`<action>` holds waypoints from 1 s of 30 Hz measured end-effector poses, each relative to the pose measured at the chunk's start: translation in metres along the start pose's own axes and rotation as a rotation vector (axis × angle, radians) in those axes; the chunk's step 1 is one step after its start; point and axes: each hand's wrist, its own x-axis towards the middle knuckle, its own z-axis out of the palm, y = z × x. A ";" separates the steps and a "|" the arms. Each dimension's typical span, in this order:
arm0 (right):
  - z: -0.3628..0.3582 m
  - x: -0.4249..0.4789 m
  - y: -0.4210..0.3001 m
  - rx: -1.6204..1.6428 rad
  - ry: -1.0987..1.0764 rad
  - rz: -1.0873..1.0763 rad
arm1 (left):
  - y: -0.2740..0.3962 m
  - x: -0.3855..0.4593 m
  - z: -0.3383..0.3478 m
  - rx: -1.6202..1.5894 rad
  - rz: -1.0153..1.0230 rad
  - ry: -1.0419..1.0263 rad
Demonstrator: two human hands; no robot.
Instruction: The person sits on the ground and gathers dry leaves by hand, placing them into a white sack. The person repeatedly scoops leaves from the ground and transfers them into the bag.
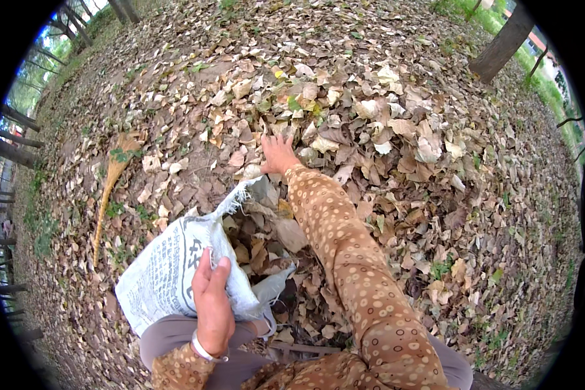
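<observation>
A white woven plastic sack [158, 278] with dark printed writing lies on its side against my bent knee. Its frayed mouth gapes to the right, and dry leaves [258, 248] fill the opening. My left hand [213, 302], with a pale bangle at the wrist, grips the sack's side near the mouth; part of that grip is hidden. Beyond the sack's upper rim, my right hand [277, 153] reaches out over the leaf litter [321, 141]. Its fingers are spread, palm down, at the leaves, and nothing is seen held in it.
A straw broom [111, 183] lies on the ground to the left. Dry leaves are heaped thicker to the right of my right hand. A tree trunk [503, 44] rises at the upper right, and several more trunks [14, 153] stand along the left rim.
</observation>
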 end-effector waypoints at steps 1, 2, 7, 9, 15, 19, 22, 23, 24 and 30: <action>0.008 -0.002 -0.001 -0.023 -0.011 0.000 | -0.002 0.002 0.003 0.006 0.008 0.029; 0.015 -0.004 0.002 -0.114 -0.134 0.044 | -0.004 0.003 0.005 0.012 0.015 0.053; 0.054 -0.061 0.060 -0.030 -0.589 0.159 | -0.011 0.015 0.016 0.000 -0.051 -0.006; 0.027 -0.094 0.006 0.059 -0.580 0.132 | -0.009 0.008 -0.001 0.026 -0.020 0.064; 0.024 -0.221 0.044 0.052 -0.507 0.218 | -0.003 -0.006 -0.003 0.083 0.045 -0.043; 0.054 -0.292 0.048 0.042 -0.283 0.224 | -0.007 -0.006 -0.008 0.060 0.107 0.014; 0.060 -0.328 0.048 -0.035 -0.135 0.178 | -0.016 -0.001 -0.012 0.065 0.127 -0.143; 0.059 -0.339 0.049 0.018 -0.038 0.181 | -0.021 0.000 -0.011 0.074 0.133 -0.174; 0.048 -0.344 0.042 0.074 0.061 0.172 | -0.023 -0.002 -0.011 0.103 0.115 -0.129; -0.032 -0.382 0.032 0.268 0.090 0.190 | -0.030 -0.011 -0.012 0.145 0.084 -0.177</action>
